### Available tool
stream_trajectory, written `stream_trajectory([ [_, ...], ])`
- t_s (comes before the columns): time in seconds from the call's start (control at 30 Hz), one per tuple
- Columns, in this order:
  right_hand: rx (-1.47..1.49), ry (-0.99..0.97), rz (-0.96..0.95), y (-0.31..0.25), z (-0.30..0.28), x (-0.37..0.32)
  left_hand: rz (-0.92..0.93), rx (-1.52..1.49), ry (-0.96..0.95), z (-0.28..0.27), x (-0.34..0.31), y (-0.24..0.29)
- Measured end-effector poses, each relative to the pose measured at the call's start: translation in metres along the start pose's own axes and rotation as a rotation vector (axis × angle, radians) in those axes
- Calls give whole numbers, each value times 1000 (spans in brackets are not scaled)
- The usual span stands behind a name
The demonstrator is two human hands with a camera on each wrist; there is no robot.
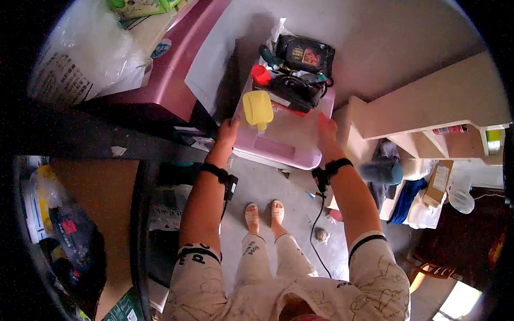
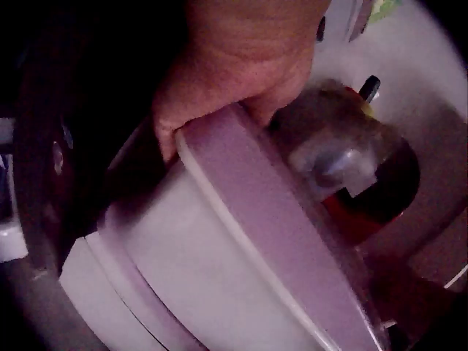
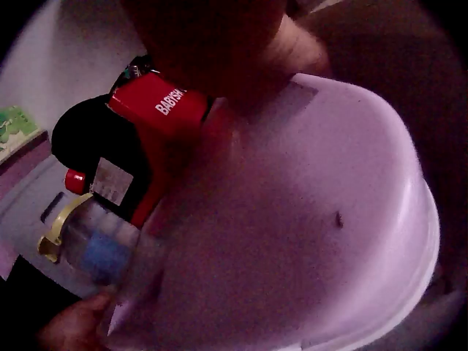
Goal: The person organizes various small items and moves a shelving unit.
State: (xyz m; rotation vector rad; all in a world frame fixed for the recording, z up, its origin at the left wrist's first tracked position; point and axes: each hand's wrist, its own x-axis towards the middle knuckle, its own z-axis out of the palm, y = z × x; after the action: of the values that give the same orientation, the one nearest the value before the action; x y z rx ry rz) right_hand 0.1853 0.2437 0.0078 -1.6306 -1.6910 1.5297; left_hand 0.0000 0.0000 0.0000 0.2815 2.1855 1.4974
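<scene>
A pink plastic storage box (image 1: pixel 286 155) with a smooth top and white sides stands in front of me in the head view. My left hand (image 1: pixel 228 132) holds its left edge; in the left wrist view the fingers and thumb bend around the pink rim (image 2: pixel 270 212). At the opposite edge is my right hand (image 1: pixel 327 130), with much of it dark in the right wrist view. On the top lie a clear container with a yellow lid (image 1: pixel 258 108), a red cap (image 1: pixel 261 75), a black bag (image 1: pixel 294 91) and a black packet (image 1: pixel 308 55).
To the left stands a glossy pink cabinet (image 1: pixel 171 80) with a plastic bag (image 1: pixel 101 53) on it. Wooden shelving (image 1: pixel 433 117) rises on the right. An open cardboard box (image 1: pixel 101 214) sits at lower left, and a cable (image 1: pixel 316 235) hangs from the right wrist.
</scene>
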Motion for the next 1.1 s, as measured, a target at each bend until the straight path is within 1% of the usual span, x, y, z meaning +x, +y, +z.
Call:
stream_trajectory([
  [0.07,140,-15,-80,-4,-7,-10,5,57,-57,-3,-14,10],
  [0.1,139,-19,-86,12,-8,1,8,53,-52,-3,-19,9],
  [0.13,-44,-41,-148,44,-7,24,-6,37,-51,-2,-22,2],
  [0.2,-228,-65,-217,51,-14,24,-17,17,-46,3,-29,-13],
  [0.27,-252,-7,-16,20,-26,-20,-37,17,-39,4,-39,-24],
  [0.3,-252,-10,-20,14,-29,-32,-35,17,-34,4,-49,-16],
  [0.37,-6,-8,-102,9,-30,-45,-43,70,80,5,-72,12],
  [0.4,-8,-13,-105,11,-31,-40,-45,69,86,6,-82,18],
  [0.47,-374,45,-272,15,-33,-26,-65,-21,132,7,-96,22],
  [0.5,-375,40,-275,2,-33,-35,-67,-22,139,6,-96,20],
  [0.57,-163,57,-222,-34,-36,-63,13,-15,138,5,-94,16],
  [0.6,-165,53,-226,-35,-33,-64,13,-17,143,2,-87,14],
  [0.67,-160,85,-259,-34,-27,-62,-58,-7,79,-6,-70,10],
  [0.7,-162,82,-262,-32,-24,-60,-59,-10,84,-7,-71,15],
  [0.77,-93,32,-123,-24,-17,-51,16,-147,105,-7,-71,24],
  [0.8,-97,32,-120,-19,-16,-47,11,-148,103,-5,-68,19],
  [0.87,-194,42,-85,-8,-13,-40,84,-156,91,-1,-59,8],
  [0.9,-198,43,-81,-3,-10,-36,79,-157,89,-2,-55,10],
  [0.97,51,-28,-107,5,-5,-29,42,22,84,-4,-43,18],
  [1.0,47,-27,-104,13,0,-19,37,21,82,-4,-33,15],
  [1.03,-45,-25,-218,18,4,-9,82,29,73,-6,-21,10],
  [1.07,-90,-22,-277,22,5,-1,127,37,64,-8,-15,4],
  [1.1,-135,-17,-336,20,5,2,134,34,61,-8,-8,-2],
])
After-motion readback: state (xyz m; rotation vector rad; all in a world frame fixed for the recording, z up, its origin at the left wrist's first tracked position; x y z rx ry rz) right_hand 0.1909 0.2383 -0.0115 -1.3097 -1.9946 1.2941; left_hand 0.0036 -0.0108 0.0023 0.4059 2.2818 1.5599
